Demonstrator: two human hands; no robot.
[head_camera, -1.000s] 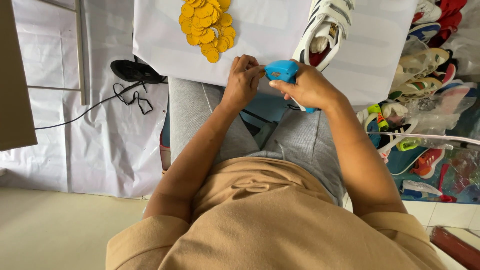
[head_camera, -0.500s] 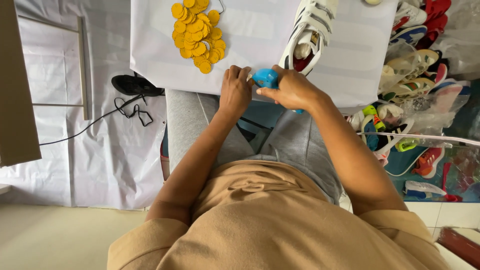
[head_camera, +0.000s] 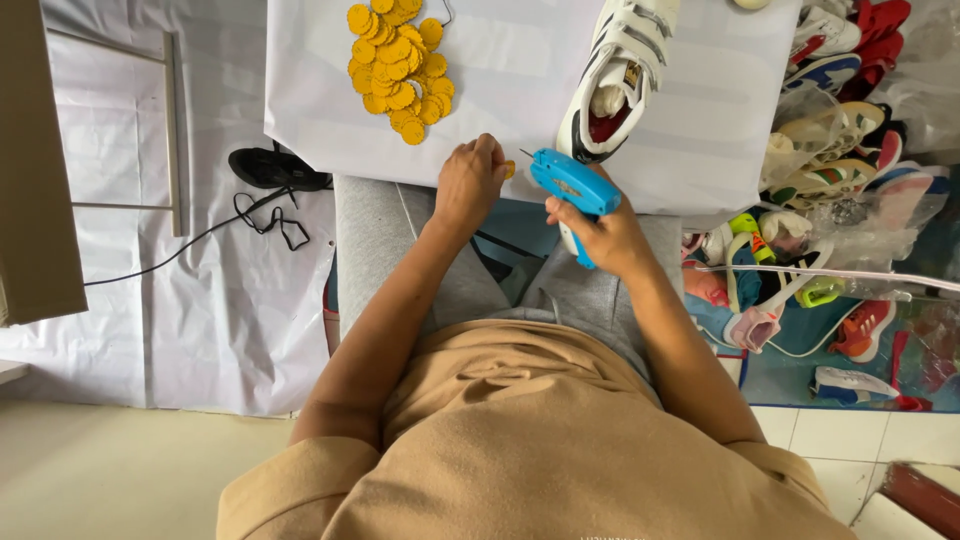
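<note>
**Kid:** White paper covers your table (head_camera: 500, 120). What are you holding?

**Me:** My right hand (head_camera: 600, 235) is wrapped around the handle of a blue tag gun (head_camera: 572, 185). Its thin needle sticks out toward my other hand. My left hand (head_camera: 468, 185) is curled up, and the fingertips pinch one small yellow round tag (head_camera: 509, 169), just beside the needle tip.

**Kid:** Is the gun heavy?

**Me:** I think it is light. It looks like hard plastic, so it should not bend. The handle is the good place to grab. The needle looks sharp, so fingers should stay off that end.

**Kid:** And the little yellow thing?

**Me:** It is tiny and flat, and I would guess very light. It could slip away easily, so I hold it by its edge with my fingertips pressed together.

**Kid:** There are lots more!

**Me:** Yes, a pile of yellow tags (head_camera: 398, 60) sits farther back on the paper. A white shoe (head_camera: 620, 75) lies to the right of it, near the gun. More shoes (head_camera: 830, 150) are heaped beside the table.
</note>
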